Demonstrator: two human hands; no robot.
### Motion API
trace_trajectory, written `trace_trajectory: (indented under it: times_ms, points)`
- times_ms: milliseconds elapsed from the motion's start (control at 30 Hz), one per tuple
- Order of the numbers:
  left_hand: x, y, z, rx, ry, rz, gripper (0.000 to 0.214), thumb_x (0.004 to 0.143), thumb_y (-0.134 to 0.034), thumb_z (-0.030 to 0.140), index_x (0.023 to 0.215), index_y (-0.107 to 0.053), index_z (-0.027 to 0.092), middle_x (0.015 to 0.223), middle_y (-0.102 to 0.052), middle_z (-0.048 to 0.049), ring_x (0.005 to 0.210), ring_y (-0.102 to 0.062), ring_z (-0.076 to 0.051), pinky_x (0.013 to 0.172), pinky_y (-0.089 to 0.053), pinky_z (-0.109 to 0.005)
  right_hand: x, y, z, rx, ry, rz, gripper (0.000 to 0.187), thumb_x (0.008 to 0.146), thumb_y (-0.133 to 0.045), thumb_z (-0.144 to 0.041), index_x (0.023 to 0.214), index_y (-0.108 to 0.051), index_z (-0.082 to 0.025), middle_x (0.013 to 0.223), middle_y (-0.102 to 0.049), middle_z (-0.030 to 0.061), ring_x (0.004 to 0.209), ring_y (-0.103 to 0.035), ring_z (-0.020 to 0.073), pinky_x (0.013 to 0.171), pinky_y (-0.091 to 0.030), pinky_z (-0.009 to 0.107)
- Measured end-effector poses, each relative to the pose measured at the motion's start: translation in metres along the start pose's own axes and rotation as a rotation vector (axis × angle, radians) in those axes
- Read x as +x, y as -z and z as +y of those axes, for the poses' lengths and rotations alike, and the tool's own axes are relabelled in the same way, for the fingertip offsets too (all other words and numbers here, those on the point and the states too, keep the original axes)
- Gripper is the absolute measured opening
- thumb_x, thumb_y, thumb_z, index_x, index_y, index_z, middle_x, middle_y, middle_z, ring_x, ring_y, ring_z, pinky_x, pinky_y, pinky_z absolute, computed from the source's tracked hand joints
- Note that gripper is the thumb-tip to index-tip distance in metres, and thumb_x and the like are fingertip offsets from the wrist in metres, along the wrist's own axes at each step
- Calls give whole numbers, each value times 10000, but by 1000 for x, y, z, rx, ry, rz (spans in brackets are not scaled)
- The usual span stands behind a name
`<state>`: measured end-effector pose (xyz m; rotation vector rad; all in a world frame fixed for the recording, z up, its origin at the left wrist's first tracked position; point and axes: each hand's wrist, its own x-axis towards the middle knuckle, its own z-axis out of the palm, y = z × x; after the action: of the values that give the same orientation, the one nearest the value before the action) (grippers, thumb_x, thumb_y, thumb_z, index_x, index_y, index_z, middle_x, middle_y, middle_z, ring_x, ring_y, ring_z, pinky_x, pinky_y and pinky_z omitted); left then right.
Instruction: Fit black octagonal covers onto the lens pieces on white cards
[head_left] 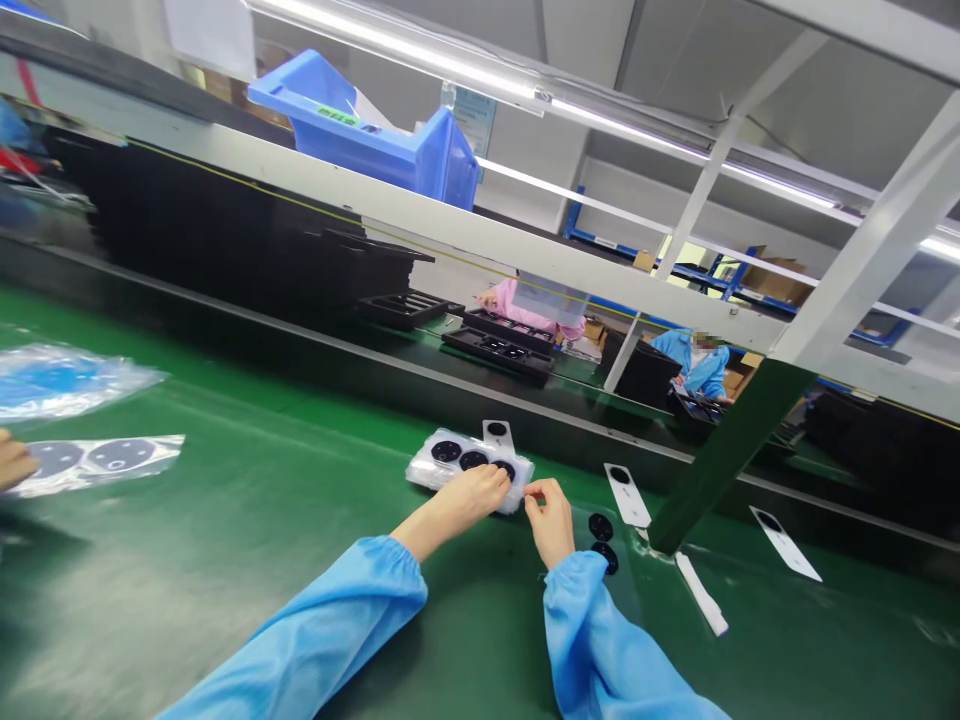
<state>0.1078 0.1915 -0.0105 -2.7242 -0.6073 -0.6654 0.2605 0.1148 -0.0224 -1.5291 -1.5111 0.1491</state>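
A stack of clear plastic sheets (421, 468) with black round pieces (447, 451) in a row lies on the green table in front of me. My left hand (474, 492) reaches over its right end, fingers bunched at the rightmost black disc; what they grip is hidden. At the stack's right edge, my right hand (551, 518) has thumb and fingertips pinched together; anything between them is too small to make out. Just behind the stack lies a white card (498, 437) with a black circle. A clear sheet with black discs (601, 527) lies beside my right wrist.
White cards (628, 497) and a white tube-like item (702, 595) lie near a green post (731, 455). At left, another person's hand (13, 460) is by a disc sheet (124, 455) and plastic bags (67, 380). A blue bin (360, 140) sits on the shelf above; co-workers sit beyond.
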Motion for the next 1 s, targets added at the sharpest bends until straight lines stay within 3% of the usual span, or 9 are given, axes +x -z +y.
trace_trajectory:
  times_ms: [167,433,1000]
  points:
    - [-1,2,2,42,-25,-64,274,880,-534,294,1113,-544,151,1095,-590,-71,907,-603,-190,764,-522,-384,-2,-2,-4,80,-13,18,143,878,-552,-257,811,-581,-134,871,-590,16,746,-575,122,617,-493,262]
    - [-4,8,3,40,28,-4,271,880,-535,290,1111,-544,150,1092,-591,-70,906,-604,-190,763,-523,-384,4,0,-15,183,-19,85,107,807,-502,-170,844,-602,-178,887,-540,32,743,-557,146,542,-447,236]
    - [-5,15,0,-81,101,99,253,882,-532,285,1095,-550,148,1063,-600,-65,880,-609,-180,740,-529,-366,10,0,-23,201,55,156,169,788,-462,-138,830,-609,-208,924,-485,37,788,-545,153,646,-446,263]
